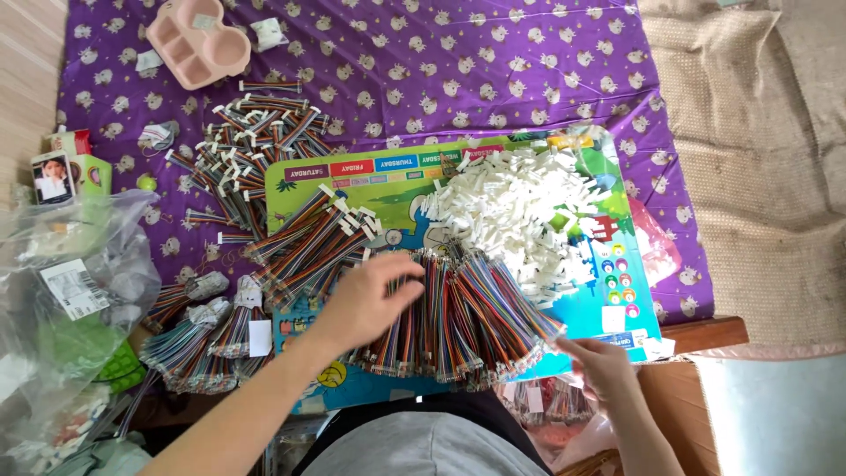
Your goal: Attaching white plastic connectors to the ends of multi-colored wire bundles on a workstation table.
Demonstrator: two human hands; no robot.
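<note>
My left hand rests with spread fingers on a fanned row of multicoloured ribbon cables lying on a colourful board. My right hand hovers at the row's right end, fingers pinched near the cable tips; whether it holds a cable I cannot tell. A heap of small white plastic connectors lies on the board just beyond the cables. Cables fitted with white connectors sit to the left of my left hand.
More finished cables are piled on the purple patterned cloth. Bundled cables lie at the lower left beside clear plastic bags. A pink divided tray sits at the top left. A beige mat lies to the right.
</note>
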